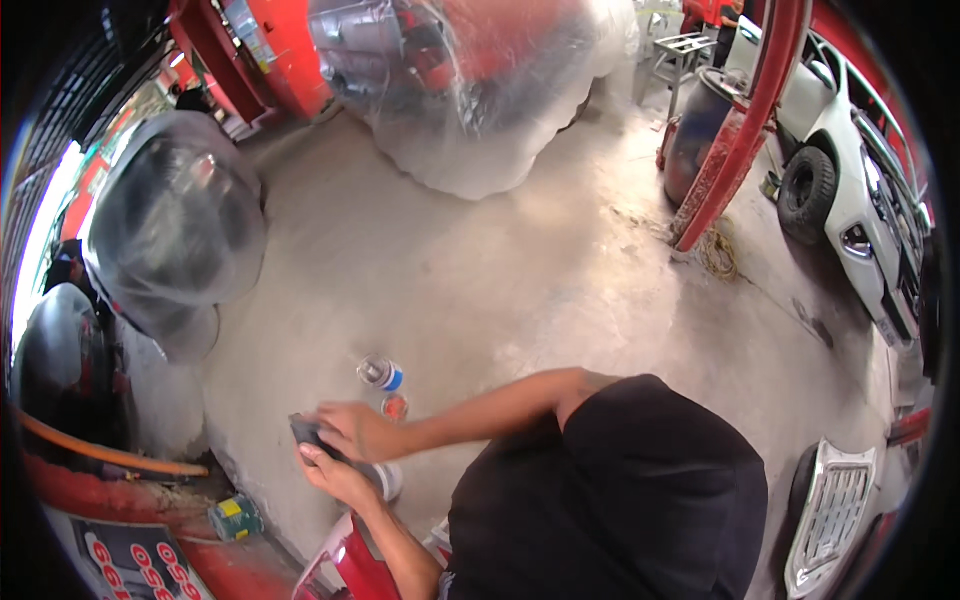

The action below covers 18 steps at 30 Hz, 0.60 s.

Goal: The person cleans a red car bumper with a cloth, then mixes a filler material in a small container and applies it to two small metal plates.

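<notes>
Down at lower left, a dark sign panel (125, 562) shows off three bold red numbers edged in white! Near it, a green can (246, 520) flashes a yellow label (230, 507), the print too small to read; same story with the blue label (396, 379) on that clear container (374, 371).

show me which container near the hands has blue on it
The blue-marked container, topmost of the group. The small container below it shows orange-red, the pale container beside the left hand looks whitish, and the lower-left can is green.
</notes>
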Motion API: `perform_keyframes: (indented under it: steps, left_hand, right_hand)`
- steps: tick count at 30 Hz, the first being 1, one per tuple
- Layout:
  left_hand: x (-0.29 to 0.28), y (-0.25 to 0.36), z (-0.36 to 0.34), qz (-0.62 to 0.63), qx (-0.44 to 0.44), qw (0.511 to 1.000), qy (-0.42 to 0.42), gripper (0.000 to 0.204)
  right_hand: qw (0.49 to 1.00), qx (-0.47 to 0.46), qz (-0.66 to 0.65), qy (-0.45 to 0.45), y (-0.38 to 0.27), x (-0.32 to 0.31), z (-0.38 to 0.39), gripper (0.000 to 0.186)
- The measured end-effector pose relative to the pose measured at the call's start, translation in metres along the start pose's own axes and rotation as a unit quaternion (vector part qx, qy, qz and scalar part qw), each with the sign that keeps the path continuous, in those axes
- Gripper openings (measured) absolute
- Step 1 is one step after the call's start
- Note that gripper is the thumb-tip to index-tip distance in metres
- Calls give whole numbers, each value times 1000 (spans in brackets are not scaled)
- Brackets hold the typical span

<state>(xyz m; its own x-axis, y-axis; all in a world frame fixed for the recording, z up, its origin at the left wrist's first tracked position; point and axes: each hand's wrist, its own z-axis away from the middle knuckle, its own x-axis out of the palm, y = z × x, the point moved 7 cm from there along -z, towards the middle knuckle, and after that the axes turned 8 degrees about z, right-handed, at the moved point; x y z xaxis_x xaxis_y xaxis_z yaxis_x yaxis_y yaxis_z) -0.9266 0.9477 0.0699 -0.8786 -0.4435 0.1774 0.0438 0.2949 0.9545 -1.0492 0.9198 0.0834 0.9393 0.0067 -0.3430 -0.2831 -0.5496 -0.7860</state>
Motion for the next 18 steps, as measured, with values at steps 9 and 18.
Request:
perform_keyframes:
  steps: [9, 18]
  left_hand:
    - [77, -26, 12, 77, -38, 991, -102, 55]
    - [62, -43, -31, 157, -99, 981, 52, 48]
  right_hand:
    - [988, 100, 34, 113, 56, -76, -34, 39]
    - [995, 66, 64, -38, 81, -26, -42, 38]
